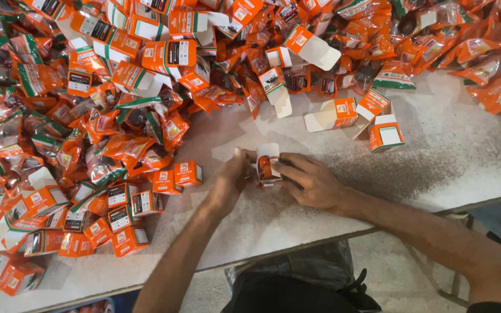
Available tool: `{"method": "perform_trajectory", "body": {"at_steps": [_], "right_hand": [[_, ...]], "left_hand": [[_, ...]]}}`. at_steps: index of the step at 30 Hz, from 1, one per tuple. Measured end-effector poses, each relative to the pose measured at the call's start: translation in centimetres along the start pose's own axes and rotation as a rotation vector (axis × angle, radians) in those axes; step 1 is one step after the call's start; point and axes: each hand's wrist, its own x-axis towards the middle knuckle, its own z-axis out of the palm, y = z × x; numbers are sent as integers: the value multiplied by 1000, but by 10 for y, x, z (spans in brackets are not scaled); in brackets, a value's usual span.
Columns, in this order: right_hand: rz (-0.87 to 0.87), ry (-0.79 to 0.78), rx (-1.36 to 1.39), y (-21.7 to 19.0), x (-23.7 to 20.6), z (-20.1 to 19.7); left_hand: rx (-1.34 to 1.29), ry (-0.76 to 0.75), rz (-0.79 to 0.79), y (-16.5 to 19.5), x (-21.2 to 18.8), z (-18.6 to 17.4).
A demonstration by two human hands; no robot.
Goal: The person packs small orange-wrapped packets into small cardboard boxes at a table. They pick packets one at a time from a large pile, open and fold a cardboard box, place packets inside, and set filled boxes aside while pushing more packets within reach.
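Both hands meet over one small orange carton (267, 167) near the middle of the white table (447, 156), close to the front edge. Left hand (230, 177) presses against the carton's left side, fingers curled narrow with the thumb up by the top. Right hand (311, 181) grips it from the right, fingers bent close around the body. The white top flap stands open; something orange shows inside, too small to identify. Judgement: thin card, so light and only moderately stiff; the walls would likely dent under a hard pinch, and the open flap bends easily. Best hold looks to be across two opposite side panels near the corners, where folds stiffen it, not on the flap. Left of the hands, a group of closed orange boxes (117, 217) lies in loose rows. A big heap of glossy orange sachets (111, 145) fills the far left and back of the table; these look slick and soft. Open empty cartons (334, 113) lie just beyond the hands.
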Motion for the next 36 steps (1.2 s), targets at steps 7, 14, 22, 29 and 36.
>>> {"method": "perform_trajectory", "body": {"at_steps": [7, 14, 22, 29, 36], "right_hand": [[-47, -7, -11, 3, -5, 6], [114, -30, 92, 4, -9, 8], [144, -43, 199, 0, -4, 4], [217, -136, 209, -11, 6, -7], [230, -163, 153, -7, 2, -7]], "left_hand": [[338, 6, 57, -10, 24, -13], [941, 111, 601, -15, 1, 15], [1281, -60, 911, -6, -23, 17], [1164, -36, 881, -15, -18, 14], [1454, -164, 1082, -10, -26, 12]]}}
